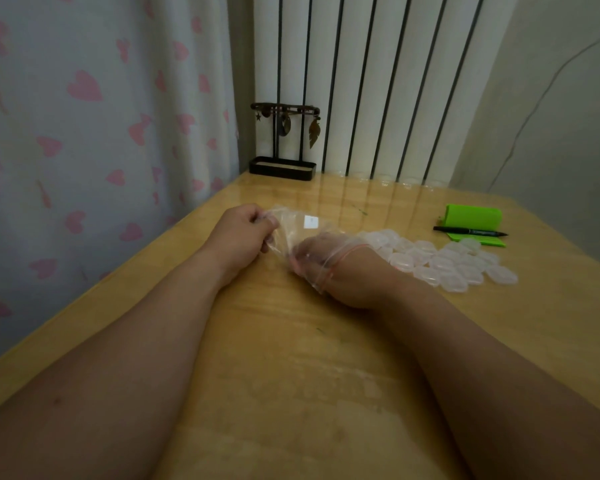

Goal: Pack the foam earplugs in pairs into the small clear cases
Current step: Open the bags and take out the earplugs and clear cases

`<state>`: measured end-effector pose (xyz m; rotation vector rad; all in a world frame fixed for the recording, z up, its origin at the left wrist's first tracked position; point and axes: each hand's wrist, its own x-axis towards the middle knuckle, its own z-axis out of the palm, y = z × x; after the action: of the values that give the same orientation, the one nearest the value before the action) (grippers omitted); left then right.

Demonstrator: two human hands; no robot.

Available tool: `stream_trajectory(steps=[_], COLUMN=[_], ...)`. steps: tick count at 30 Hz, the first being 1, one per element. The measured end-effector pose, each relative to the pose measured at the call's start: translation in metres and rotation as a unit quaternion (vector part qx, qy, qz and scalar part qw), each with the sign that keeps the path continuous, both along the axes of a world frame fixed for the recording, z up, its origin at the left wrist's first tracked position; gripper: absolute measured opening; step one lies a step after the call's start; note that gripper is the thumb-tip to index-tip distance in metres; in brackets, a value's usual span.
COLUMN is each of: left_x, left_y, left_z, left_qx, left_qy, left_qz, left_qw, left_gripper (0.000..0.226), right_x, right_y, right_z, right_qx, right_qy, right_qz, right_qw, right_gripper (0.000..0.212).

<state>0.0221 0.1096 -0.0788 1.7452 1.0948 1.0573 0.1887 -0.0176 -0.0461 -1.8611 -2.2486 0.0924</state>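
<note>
A clear zip bag (305,230) with a pink seal strip lies on the wooden table (291,358). My left hand (243,233) pinches the bag's far end. My right hand (329,268) is pushed inside the bag's mouth, and the plastic blurs its fingers, so I cannot tell whether they hold anything. Several small clear round cases (444,261) lie in a loose heap on the table just right of my right hand. No earplug shows plainly.
A green pad with a green holder (473,220) and a black pen (470,232) sit at the right rear. A black jewellery stand (283,143) occupies the back corner by the radiator. A heart-print curtain hangs along the left table edge.
</note>
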Motion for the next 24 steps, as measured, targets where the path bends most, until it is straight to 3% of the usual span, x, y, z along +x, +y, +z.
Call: stream_trajectory(steps=[2, 11, 24], left_x=[0.001, 0.003, 0.001], left_y=[-0.001, 0.001, 0.006], left_z=[0.0, -0.002, -0.006], left_qx=[0.001, 0.003, 0.0], left_qy=[0.005, 0.002, -0.026], left_qz=[0.0, 0.012, 0.064], left_qw=[1.0, 1.0, 0.998], left_gripper=[0.022, 0.026, 0.021], right_x=[-0.001, 0.002, 0.008], right_y=[0.007, 0.008, 0.009], right_z=[-0.007, -0.012, -0.016], right_qx=[-0.006, 0.026, 0.044], right_qy=[-0.023, 0.025, 0.011], right_qz=[-0.002, -0.031, -0.033], right_qw=[1.0, 0.999, 0.998], right_gripper=[0.031, 0.017, 0.025])
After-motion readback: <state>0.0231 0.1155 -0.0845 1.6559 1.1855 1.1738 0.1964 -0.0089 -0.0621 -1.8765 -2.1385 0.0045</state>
